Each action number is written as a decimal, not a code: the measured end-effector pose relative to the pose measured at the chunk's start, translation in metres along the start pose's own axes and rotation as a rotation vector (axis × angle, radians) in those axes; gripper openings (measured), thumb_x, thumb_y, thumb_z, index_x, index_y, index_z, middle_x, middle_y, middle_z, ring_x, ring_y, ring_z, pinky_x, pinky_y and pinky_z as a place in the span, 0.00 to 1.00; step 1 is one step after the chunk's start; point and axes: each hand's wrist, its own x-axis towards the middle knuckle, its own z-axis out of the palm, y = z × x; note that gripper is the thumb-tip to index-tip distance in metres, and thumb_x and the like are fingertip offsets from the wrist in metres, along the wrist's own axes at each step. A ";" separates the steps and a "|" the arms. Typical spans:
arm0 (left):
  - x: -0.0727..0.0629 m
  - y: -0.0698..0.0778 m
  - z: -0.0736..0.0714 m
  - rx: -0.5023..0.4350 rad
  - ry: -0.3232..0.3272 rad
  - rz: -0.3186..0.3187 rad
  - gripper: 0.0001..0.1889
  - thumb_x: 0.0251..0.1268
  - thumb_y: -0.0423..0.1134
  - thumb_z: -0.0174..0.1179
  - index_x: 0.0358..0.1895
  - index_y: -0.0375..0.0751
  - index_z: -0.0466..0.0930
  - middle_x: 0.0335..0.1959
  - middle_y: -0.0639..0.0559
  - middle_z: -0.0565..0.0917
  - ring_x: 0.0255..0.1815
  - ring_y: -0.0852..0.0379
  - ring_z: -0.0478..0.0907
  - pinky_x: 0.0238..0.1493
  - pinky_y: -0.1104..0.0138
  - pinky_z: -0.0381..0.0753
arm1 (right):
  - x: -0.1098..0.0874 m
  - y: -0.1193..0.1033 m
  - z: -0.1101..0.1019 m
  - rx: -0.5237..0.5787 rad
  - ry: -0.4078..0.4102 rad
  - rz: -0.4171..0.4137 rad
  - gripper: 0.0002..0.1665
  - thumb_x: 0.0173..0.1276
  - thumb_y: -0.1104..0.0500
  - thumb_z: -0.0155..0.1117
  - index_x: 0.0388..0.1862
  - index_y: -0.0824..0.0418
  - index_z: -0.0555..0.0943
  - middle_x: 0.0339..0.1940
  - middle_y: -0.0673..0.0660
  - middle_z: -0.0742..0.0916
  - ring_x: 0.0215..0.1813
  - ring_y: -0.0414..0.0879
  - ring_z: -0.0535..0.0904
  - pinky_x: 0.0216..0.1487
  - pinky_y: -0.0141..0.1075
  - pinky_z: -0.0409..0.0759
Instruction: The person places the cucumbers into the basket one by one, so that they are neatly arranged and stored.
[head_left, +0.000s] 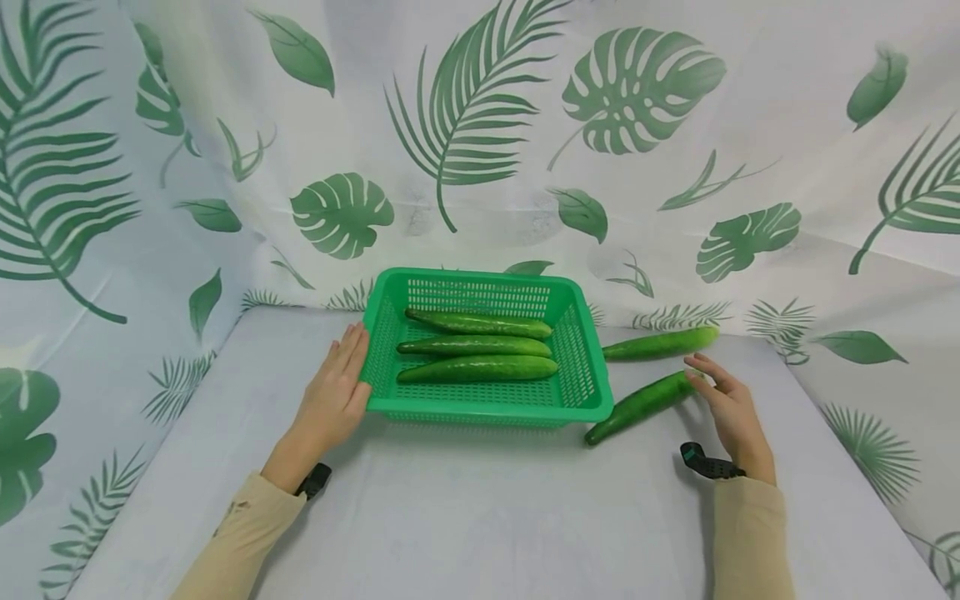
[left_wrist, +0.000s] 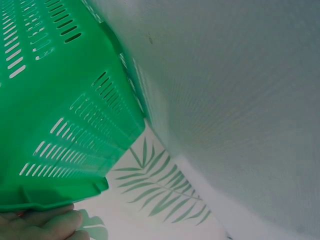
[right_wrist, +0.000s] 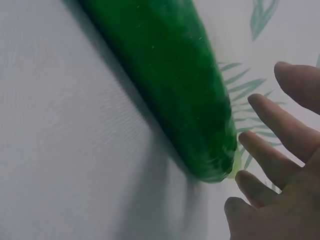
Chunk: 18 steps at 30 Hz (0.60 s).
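Observation:
A green plastic basket (head_left: pixel 487 412) stands on the table, tilted slightly in the head view, with three cucumbers (head_left: pixel 477 368) lying side by side in it. My left hand (head_left: pixel 333 393) rests its straight fingers along the basket's left rim; in the left wrist view the fingers (left_wrist: pixel 52 225) touch the rim's edge. Right of the basket lies a loose cucumber (head_left: pixel 641 407), slanting, its near end beside the basket's front right corner. My right hand (head_left: pixel 731 410) is at its far end, fingers (right_wrist: pixel 272 165) spread and apart from each other, holding nothing.
Another loose cucumber (head_left: pixel 663 343) lies farther back, by the basket's right side. A white cloth covers the table (head_left: pixel 487 508). Behind and at both sides hang white curtains (head_left: pixel 495 225) printed with green leaves. Each wrist wears a black camera strap (head_left: pixel 708 463).

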 end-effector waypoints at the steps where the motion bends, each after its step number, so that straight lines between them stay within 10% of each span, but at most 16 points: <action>1: 0.000 0.000 0.000 0.000 0.000 0.000 0.33 0.64 0.30 0.41 0.75 0.22 0.53 0.77 0.32 0.53 0.78 0.35 0.49 0.76 0.45 0.48 | 0.000 0.001 0.000 -0.006 -0.008 0.002 0.36 0.76 0.45 0.54 0.77 0.61 0.64 0.82 0.59 0.50 0.81 0.56 0.30 0.76 0.59 0.33; 18: 0.000 0.000 -0.001 -0.009 0.000 -0.009 0.33 0.65 0.30 0.40 0.75 0.23 0.53 0.77 0.32 0.53 0.78 0.37 0.49 0.76 0.45 0.48 | -0.007 0.013 -0.011 -0.136 -0.072 -0.012 0.35 0.74 0.47 0.59 0.73 0.65 0.69 0.75 0.69 0.55 0.78 0.67 0.41 0.74 0.66 0.40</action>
